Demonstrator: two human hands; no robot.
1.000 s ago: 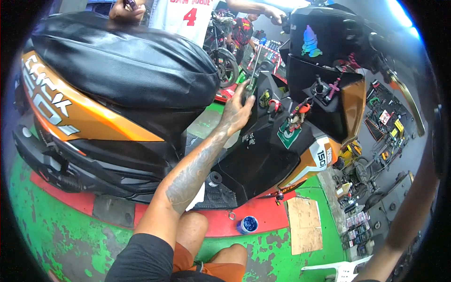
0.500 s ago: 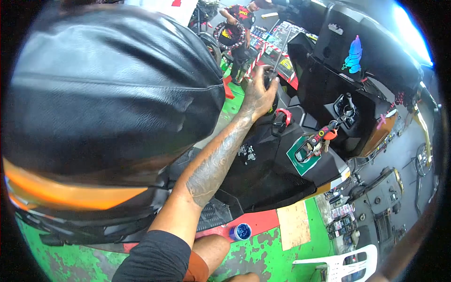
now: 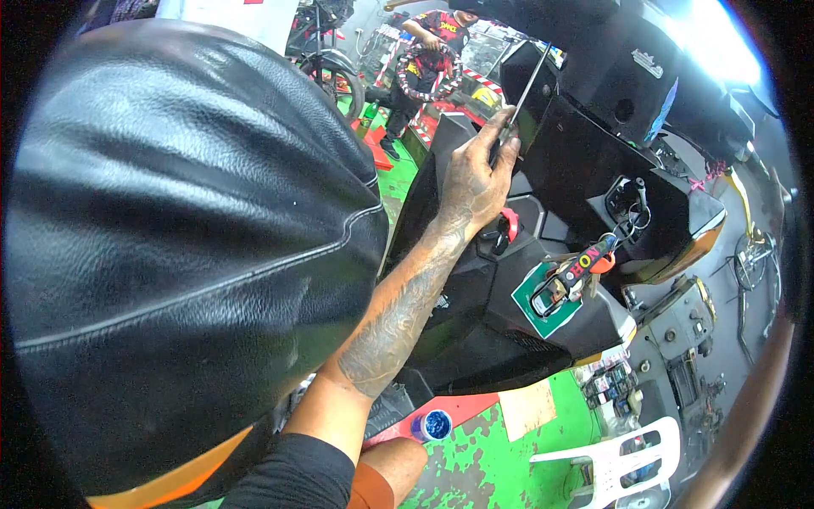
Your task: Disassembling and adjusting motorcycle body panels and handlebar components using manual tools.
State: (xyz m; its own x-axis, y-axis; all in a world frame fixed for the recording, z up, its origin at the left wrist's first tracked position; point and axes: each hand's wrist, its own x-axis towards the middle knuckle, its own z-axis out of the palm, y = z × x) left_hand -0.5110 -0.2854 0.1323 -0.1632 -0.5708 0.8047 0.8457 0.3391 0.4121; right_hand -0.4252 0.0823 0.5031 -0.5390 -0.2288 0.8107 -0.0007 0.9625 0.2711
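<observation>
My left hand (image 3: pixel 479 170), its tattooed forearm rising from the lower edge, is closed around the handle of a long thin screwdriver (image 3: pixel 532 83). The metal shaft points up and to the right, its tip close to the scooter's dark upper bodywork. Below the hand is the scooter's black front panel (image 3: pixel 551 204), with a red hook (image 3: pixel 509 225). A key with a lanyard (image 3: pixel 585 263) hangs from the ignition over a green card (image 3: pixel 543 314). A blurred stretch of what seems my right arm (image 3: pixel 750 424) runs along the right rim; its hand is out of view.
The large black scooter seat (image 3: pixel 195 195) fills the left side. On the green and red floor stand an open tub of blue paste (image 3: pixel 437 425) and a white plastic chair (image 3: pixel 623 462); cardboard (image 3: pixel 526 411) lies between. Farther back, another person (image 3: pixel 437 42) holds a patterned ring (image 3: pixel 428 72).
The view has shifted, and the seat looms larger. My left hand has moved slightly right and down, still gripping the screwdriver. The other person's ring sits lower and farther right in view.
</observation>
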